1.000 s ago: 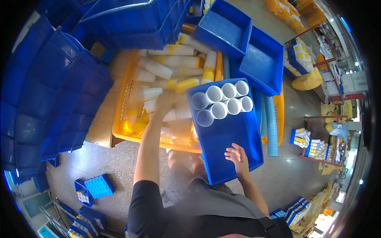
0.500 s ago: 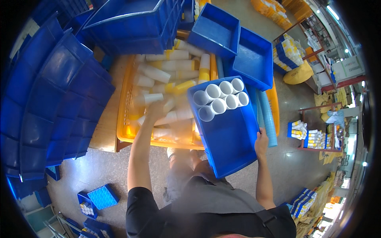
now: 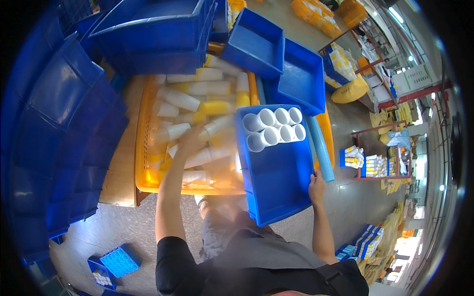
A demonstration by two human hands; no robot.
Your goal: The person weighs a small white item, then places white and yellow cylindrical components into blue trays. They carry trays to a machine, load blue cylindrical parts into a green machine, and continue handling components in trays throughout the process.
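My right hand (image 3: 317, 188) grips the right side wall of a blue plastic tray (image 3: 281, 182), tilted in front of me. At the tray's far end, several white tubes (image 3: 269, 117) stand in two rows, their round open mouths facing up. My left hand (image 3: 191, 140) reaches into an orange crate (image 3: 139, 167) heaped with loose white and yellow tubes (image 3: 180, 98). It is smeared by motion beside a white tube (image 3: 217, 126); whether its fingers hold anything cannot be made out.
Stacked blue crates (image 3: 153, 34) rise behind the orange crate, and more blue bins (image 3: 49, 148) stand at the left. Two blue trays (image 3: 301, 74) lie at the far right, near a light-blue stack (image 3: 321, 153). On the floor, lower left, is a light-blue divided tray (image 3: 120, 261).
The whole view has shifted slightly. My left hand has moved a little rightward among the loose tubes. My right hand still holds the blue tray, which is turned slightly; its tubes look the same.
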